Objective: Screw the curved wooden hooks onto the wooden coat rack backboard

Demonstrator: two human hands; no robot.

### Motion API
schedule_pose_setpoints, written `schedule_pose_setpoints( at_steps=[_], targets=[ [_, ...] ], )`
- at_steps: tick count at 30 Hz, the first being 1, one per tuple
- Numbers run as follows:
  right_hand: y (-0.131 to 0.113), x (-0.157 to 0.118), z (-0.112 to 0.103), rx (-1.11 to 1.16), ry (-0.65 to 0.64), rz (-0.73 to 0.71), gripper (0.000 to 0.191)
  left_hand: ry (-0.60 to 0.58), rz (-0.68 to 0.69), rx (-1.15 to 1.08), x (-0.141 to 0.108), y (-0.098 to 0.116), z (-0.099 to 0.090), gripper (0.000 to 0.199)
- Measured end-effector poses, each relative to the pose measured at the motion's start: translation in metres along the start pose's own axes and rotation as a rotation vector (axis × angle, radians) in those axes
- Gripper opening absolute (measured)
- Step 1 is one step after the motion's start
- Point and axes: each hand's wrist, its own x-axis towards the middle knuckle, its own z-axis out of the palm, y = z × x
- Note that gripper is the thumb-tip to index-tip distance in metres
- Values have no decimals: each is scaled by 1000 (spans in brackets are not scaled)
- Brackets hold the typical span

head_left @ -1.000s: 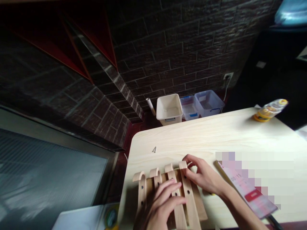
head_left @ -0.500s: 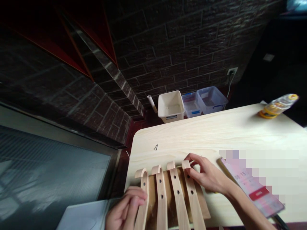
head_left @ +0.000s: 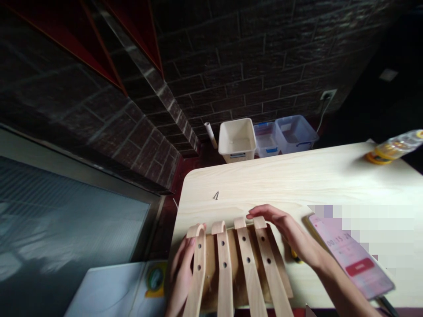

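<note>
Several pale wooden slats (head_left: pixel 223 264), each with a curled far end and dark round holes, lie side by side over a brown board (head_left: pixel 211 281) near the front of the table. My left hand (head_left: pixel 181 268) wraps the outer side of the leftmost slat, its thumb beside the curl and a fingertip showing behind it. On the other side, my right hand (head_left: pixel 286 231) has its fingers stretched out behind the curled ends at the right. Its thumb is hidden. Two small dark pins (head_left: pixel 216 195) lie on the table beyond the slats.
A phone (head_left: pixel 353 259) showing a timer lies on the table (head_left: pixel 280 176) to the right. A clear-and-yellow bottle (head_left: pixel 393 147) stands at the far right. Partly behind my right wrist is a yellow-and-black object (head_left: pixel 296 256). Beyond the table edge are a cream bin (head_left: pixel 237 136) and clear tubs (head_left: pixel 295 132).
My left hand has shifted from the face of the leftmost slat to its outer side and curl. My right fingers have straightened, and the thumb has left the rightmost slat.
</note>
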Motion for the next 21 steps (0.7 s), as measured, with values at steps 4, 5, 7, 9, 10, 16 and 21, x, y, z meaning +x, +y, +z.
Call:
schedule_pose_setpoints(
  at_steps=[4, 5, 7, 9, 10, 16, 21],
  targets=[
    [-3, 1, 5, -44, 37, -14, 43, -94, -112, -52, -2, 4, -4, 51],
    [-4, 1, 6, -71, 36, -17, 41, -88, -130, -64, -4, 5, -3, 52],
    [-7, 2, 9, -110, 27, -13, 38, -42, -171, -87, -8, 8, -1, 53],
    [-8, 3, 12, -138, 34, -5, 38, 9, -201, -95, -10, 10, 1, 51],
    [-8, 3, 14, -150, 43, 2, 38, 33, -208, -91, -11, 10, 2, 50],
    [-1, 2, 20, -153, 121, 41, 40, 45, -189, -42, -11, 19, 5, 47],
    [3, 2, 22, -90, 177, 23, 38, 3, -150, -46, -9, 29, 10, 49]
  ],
)
